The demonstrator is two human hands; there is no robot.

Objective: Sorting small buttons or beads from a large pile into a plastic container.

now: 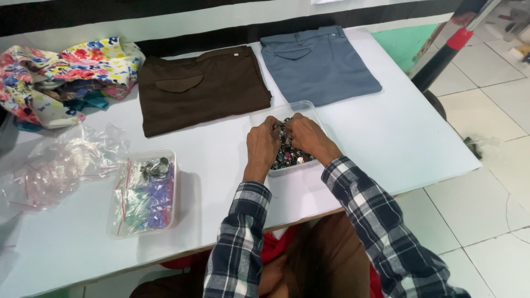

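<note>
Clear tray (259, 118) of small metal buttons (290, 154) sits mid-table, just below the folded brown trousers (201, 88) and grey trousers (317, 63). Left hand (263, 144) and right hand (307, 137) both rest inside the tray, fingers curled down into the buttons directly beneath them. Whether either hand has pinched a button: cannot tell, fingertips hidden.

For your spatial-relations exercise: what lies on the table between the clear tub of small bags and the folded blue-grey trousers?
In the head view, a clear tray of small metal pieces, with left hand and right hand in it.
</note>
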